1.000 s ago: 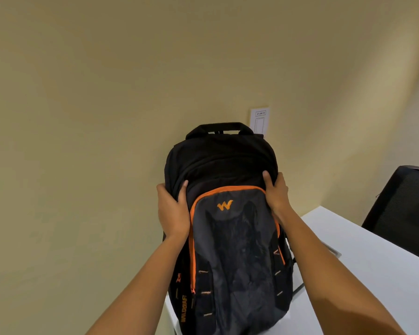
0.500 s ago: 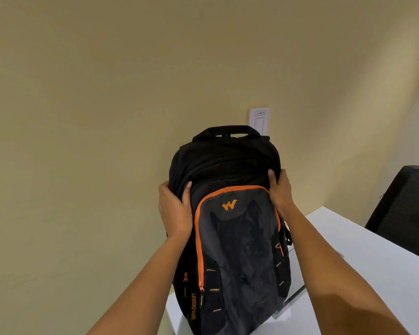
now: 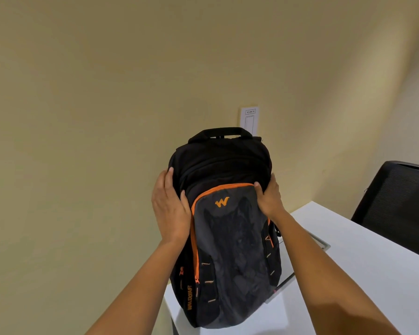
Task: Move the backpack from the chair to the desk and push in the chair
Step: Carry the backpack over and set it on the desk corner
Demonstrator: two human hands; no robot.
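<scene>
While both hands steady it from either side, a black and grey backpack (image 3: 230, 226) with orange zip trim stands upright on the near corner of a white table (image 3: 348, 262), its back toward a plain beige wall (image 3: 82, 117). The left hand (image 3: 171, 209) lies flat against the bag's left shoulder, fingers (image 3: 168, 176) spread and pressed to the fabric; the right hand (image 3: 270, 198) clasps the opposite shoulder, thumb hooked over the orange-edged front pocket. Both are grasping the bag rather than let go of it.

The pack looks soft-sided and part-filled: its upper section bulges and creases under the hands, which suggests it may slump or topple if freed too near the edge. Its woven cloth should give a sure, non-slip hold. The padded carry handle (image 3: 219, 132) at the top, untouched here, appears the firmest single place to lift from; the two shoulders serve better for nudging it further onto the table.

A black mesh-backed chair (image 3: 397, 201) stands at the table's far right side. A small white notice (image 3: 249, 118) is fixed to the wall behind the bag.
</scene>
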